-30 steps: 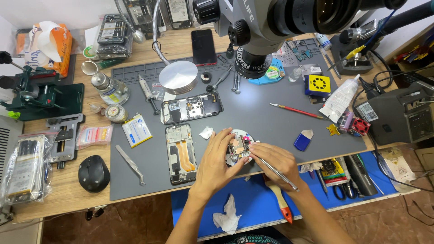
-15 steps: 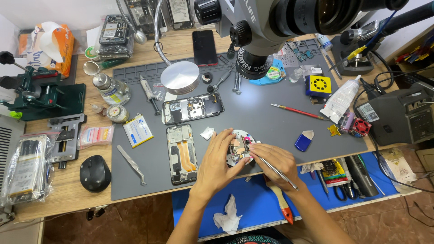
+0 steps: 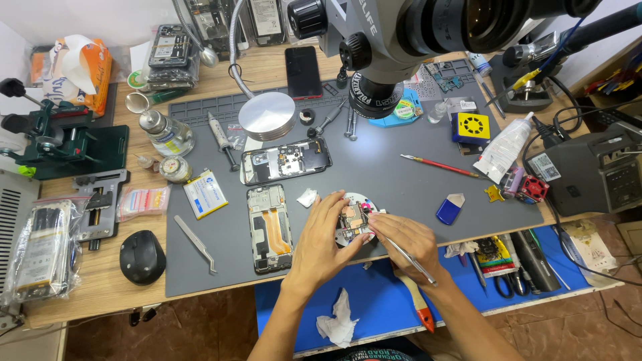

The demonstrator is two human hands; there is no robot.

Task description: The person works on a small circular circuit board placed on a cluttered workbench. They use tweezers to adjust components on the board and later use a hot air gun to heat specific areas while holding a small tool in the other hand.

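Head view: just below the centre of the frame, both hands meet over a small circuit board (image 3: 352,220) that lies on a round white disc (image 3: 364,200) on the grey work mat (image 3: 388,167). The left hand (image 3: 322,237) lies half open, its fingers spread and its fingertips (image 3: 348,200) pressing the board's left edge. The right hand (image 3: 408,242) is closed around a pair of metal tweezers (image 3: 408,257), whose tips reach the board's right side while the shaft runs back over the hand toward the lower right.

Left of the hands, an opened phone frame (image 3: 270,227) with orange ribbon cables lies upright on the mat, and a second opened phone (image 3: 286,160) lies crosswise above it. A spare pair of tweezers (image 3: 195,243) rests at the mat's lower left. A blue plastic pick (image 3: 448,208) sits to the right of the hands, a red-handled brush (image 3: 441,166) above it. A microscope head (image 3: 414,40) hangs over the upper middle of the table (image 3: 100,281). A crumpled tissue (image 3: 338,321) lies on the blue mat (image 3: 374,301) below the wrists.
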